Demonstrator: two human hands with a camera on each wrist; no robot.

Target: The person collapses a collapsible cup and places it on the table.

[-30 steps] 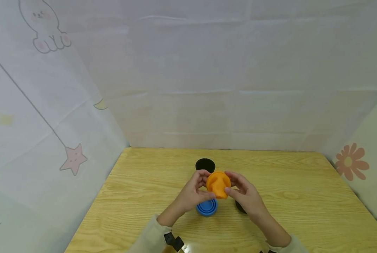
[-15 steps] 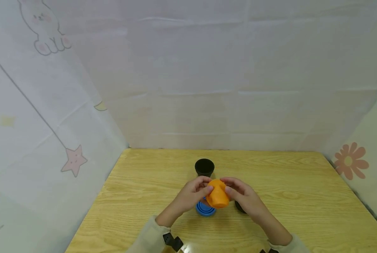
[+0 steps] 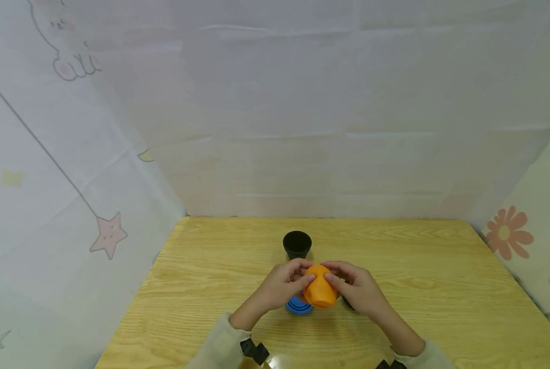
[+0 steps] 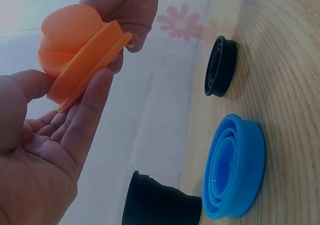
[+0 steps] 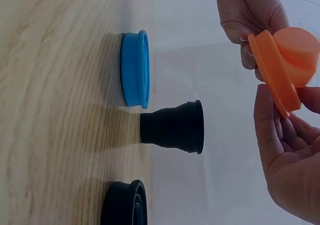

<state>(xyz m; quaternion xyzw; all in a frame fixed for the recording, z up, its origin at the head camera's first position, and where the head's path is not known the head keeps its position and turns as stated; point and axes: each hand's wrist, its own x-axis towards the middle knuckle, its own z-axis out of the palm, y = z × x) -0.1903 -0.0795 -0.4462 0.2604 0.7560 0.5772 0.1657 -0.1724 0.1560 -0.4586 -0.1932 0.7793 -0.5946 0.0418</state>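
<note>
Both hands hold an orange collapsible silicone cup (image 3: 321,292) above the table, its rim facing away and its base toward the person. My left hand (image 3: 281,284) grips the left side of the rim, thumb pressed on the wall. On the opposite side my right hand (image 3: 360,289) pinches it the same way. The cup's wall is partly folded and dented, as the left wrist view shows. Below the hands lies a blue collapsible cup (image 4: 235,167), pressed flat into rings. Behind it stands a black cup (image 5: 172,127), fully extended and upright.
A second black cup (image 4: 221,66), collapsed flat, lies on the wooden table (image 3: 441,287) under the right hand. Printed cloth (image 3: 275,128) hangs along the table's back and sides.
The orange cup has come lower and tilted, its base turning toward the person. Its wall looks more drawn out than before. Both thumbs have shifted up onto the wall.
</note>
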